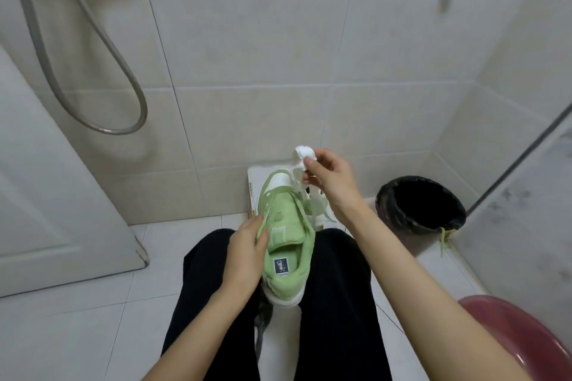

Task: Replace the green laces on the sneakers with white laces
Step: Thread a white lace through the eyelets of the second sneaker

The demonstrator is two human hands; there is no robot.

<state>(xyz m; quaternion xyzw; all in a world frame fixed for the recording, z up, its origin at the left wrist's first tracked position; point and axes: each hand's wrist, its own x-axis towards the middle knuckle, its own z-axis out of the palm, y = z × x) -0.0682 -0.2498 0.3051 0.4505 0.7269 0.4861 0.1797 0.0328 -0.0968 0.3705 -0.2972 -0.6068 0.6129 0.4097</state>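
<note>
In curled right hand (331, 178), white lace (301, 153)

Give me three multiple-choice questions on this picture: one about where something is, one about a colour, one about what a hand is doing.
1. Where does the bin stand?
A) right of the sneaker
B) left of it
C) on the lap

2. What colour is the lace in the right hand?
A) green
B) white
C) black

3. What is the left hand doing?
A) hanging idle
B) gripping the sneaker's side
C) holding scissors

Answers:
1 A, the bin sits on the floor to the right.
2 B, the bundle is white.
3 B, its fingers curl round the upper's edge.
</note>
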